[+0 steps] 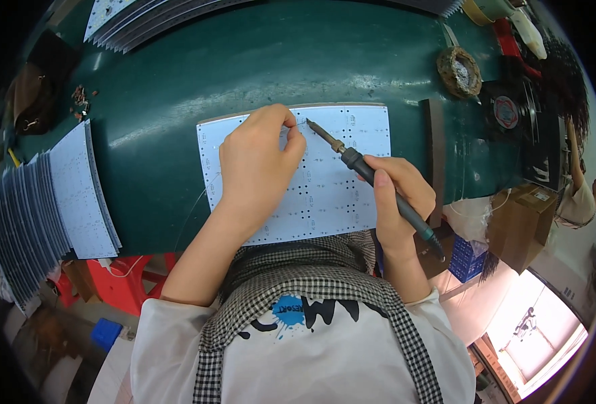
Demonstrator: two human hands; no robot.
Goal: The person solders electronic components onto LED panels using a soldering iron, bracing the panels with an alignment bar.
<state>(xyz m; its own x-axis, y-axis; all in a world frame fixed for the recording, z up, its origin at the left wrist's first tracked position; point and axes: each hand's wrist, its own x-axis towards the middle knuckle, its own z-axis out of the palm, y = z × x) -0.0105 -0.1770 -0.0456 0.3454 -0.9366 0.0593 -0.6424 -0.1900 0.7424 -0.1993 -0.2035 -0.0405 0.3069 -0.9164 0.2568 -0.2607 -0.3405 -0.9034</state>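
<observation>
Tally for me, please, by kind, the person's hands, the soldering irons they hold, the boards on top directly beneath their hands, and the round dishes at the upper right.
Hands: 2 (left hand, right hand)
Soldering iron: 1
White board: 1
Round dish: 1
Total: 5

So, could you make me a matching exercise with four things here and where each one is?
1. soldering iron
2. flat white board
3. round dish
4. cardboard box

A. beneath the left hand
B. off the green tabletop, to the right
C. in the right hand's grip
D. on the tabletop, upper right

Pairs: 1-C; 2-A; 3-D; 4-B
</observation>
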